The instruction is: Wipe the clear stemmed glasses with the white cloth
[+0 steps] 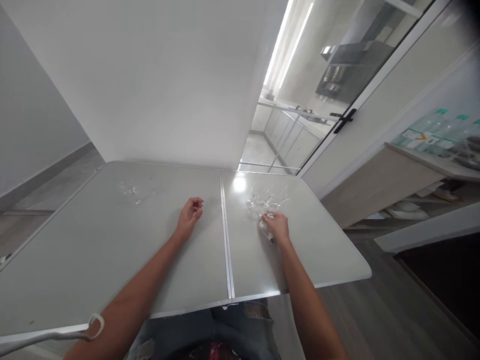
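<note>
My right hand [276,226] is closed, its fingertips pinching at a small whitish bundle [265,232] on the right half of the table [315,250]. What the bundle is made of is too small to make out. Just beyond those fingers stands a group of clear, stemmed pieces like small glasses [272,201]. To the left of the table's seam, my left hand [190,214] hovers with curled fingers, the thumb apart from them, and nothing clearly visible inside. Farther left lie some clear, shiny pieces [131,191], hard to tell apart.
A metal strip [226,240] runs across the table between its two halves. A white wall [168,90] borders the far edge, beside a glass door with a black handle [344,120]. Plastic bottles [431,132] stand on a shelf at right. A pale cable [56,336] crosses the lower left.
</note>
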The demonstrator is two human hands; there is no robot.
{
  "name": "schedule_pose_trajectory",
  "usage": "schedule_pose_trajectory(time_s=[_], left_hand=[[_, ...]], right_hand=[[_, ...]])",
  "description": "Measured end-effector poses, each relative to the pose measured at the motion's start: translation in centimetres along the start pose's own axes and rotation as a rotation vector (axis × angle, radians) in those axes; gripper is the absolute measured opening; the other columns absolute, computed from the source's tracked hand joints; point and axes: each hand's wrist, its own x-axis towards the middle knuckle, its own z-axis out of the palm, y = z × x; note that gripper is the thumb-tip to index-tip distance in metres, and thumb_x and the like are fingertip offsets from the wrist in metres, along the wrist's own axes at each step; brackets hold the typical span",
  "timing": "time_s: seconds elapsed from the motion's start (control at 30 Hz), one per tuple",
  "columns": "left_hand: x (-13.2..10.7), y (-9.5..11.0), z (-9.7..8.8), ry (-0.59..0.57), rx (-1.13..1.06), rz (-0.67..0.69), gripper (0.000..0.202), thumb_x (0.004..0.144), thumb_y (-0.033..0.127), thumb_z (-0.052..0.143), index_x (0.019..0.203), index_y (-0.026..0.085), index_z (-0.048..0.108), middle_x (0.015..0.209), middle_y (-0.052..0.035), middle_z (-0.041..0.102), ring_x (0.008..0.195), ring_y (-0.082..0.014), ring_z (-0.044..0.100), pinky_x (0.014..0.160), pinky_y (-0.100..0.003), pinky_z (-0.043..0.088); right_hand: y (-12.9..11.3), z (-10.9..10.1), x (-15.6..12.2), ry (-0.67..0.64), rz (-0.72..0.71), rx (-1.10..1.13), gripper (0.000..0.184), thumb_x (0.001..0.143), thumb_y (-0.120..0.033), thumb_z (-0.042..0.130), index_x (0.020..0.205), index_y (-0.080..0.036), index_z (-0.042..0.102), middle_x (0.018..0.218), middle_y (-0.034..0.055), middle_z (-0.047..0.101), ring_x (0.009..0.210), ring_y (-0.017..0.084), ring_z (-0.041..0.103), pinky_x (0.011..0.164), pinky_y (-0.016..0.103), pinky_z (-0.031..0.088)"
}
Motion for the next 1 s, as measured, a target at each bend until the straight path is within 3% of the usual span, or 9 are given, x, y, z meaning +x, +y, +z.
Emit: schedule_pose_trajectory(time_s=[0.2,0.33,0.4,0.5,0.57,0.63,0.83,0.9,1.0], left_hand=[[0.2,-0.2,-0.5,0.037,-0.012,0.000,0.042,0.091,0.060,0.060,0.112,0.023,0.059,0.098,-0.0063,0.056,0.084,-0.0181,0.053,0.073,-0.030,0.046],[-0.1,1.5,-1.3,0.110,0.224,0.099,0.036,0.093,0.055,0.057,0.107,0.022,0.058,0.094,-0.0054,0.056,0.084,-0.0196,0.054,0.077,-0.034,0.046],[-0.1,3.1,-2.2,0.248,0.395,0.214,0.031,0.093,0.048,0.061,0.109,0.022,0.057,0.094,-0.0060,0.055,0.087,-0.0215,0.054,0.082,-0.038,0.046],[0.3,5.2,-4.7,0.612,0.576,0.383,0.028,0.091,0.039,0.066,0.109,0.022,0.053,0.099,-0.0080,0.052,0.096,-0.0250,0.052,0.090,-0.043,0.044],[0.9,5.8,-6.8,0.862,0.637,0.414,0.032,0.089,0.037,0.067,0.110,0.021,0.049,0.106,-0.0101,0.049,0.105,-0.0272,0.048,0.096,-0.047,0.041],[1.5,5.4,-9.0,0.985,0.680,0.361,0.044,0.086,0.039,0.071,0.116,0.020,0.045,0.118,-0.0130,0.045,0.112,-0.0285,0.046,0.101,-0.050,0.039],[2.3,0.8,-13.3,0.990,0.711,0.044,0.095,0.065,0.045,0.089,0.136,0.016,0.033,0.140,-0.0216,0.038,0.131,-0.0352,0.043,0.113,-0.055,0.032],[2.4,-0.5,-14.2,0.929,0.651,-0.031,0.094,0.068,0.045,0.087,0.139,0.016,0.032,0.143,-0.0240,0.039,0.135,-0.0370,0.044,0.114,-0.055,0.033],[2.7,-1.5,-14.9,0.861,0.564,-0.090,0.079,0.078,0.044,0.080,0.138,0.018,0.036,0.135,-0.0224,0.054,0.130,-0.0350,0.053,0.110,-0.054,0.038]], right_hand=[[0.2,-1.1,-1.1,0.005,0.008,-0.053,0.053,0.078,-0.052,0.067,0.117,-0.016,0.074,0.109,0.0139,0.077,0.104,0.029,0.072,0.088,0.034,0.052],[1.8,-1.9,-3.5,-0.002,0.066,-0.094,0.066,0.075,-0.064,0.064,0.117,-0.014,0.072,0.110,0.0182,0.075,0.103,0.033,0.071,0.090,0.039,0.052],[3.1,-2.0,-5.2,0.005,0.117,-0.082,0.071,0.075,-0.071,0.061,0.117,-0.015,0.071,0.104,0.0176,0.076,0.098,0.035,0.071,0.086,0.043,0.053],[5.0,-2.1,-8.0,-0.038,0.061,0.027,0.068,0.070,-0.073,0.063,0.107,-0.017,0.074,0.103,0.0160,0.075,0.098,0.036,0.070,0.086,0.045,0.054],[5.9,-2.5,-9.7,-0.024,0.015,0.102,0.063,0.069,-0.071,0.063,0.101,-0.018,0.076,0.101,0.0149,0.075,0.099,0.036,0.069,0.088,0.046,0.054],[6.3,-3.2,-11.0,-0.023,0.020,0.154,0.058,0.071,-0.071,0.061,0.093,-0.019,0.078,0.097,0.0134,0.075,0.095,0.035,0.069,0.086,0.046,0.054],[5.1,-4.4,-12.8,0.053,0.035,0.225,0.059,0.075,-0.072,0.061,0.096,-0.021,0.080,0.111,0.0122,0.068,0.103,0.032,0.067,0.083,0.038,0.055],[4.0,-4.2,-13.0,0.080,-0.016,0.209,0.054,0.075,-0.069,0.064,0.093,-0.021,0.080,0.112,0.0129,0.066,0.104,0.031,0.066,0.085,0.037,0.054],[2.0,-3.7,-13.3,0.001,-0.058,0.271,0.046,0.078,-0.060,0.067,0.101,-0.022,0.078,0.109,0.0108,0.070,0.101,0.029,0.067,0.085,0.035,0.054]])
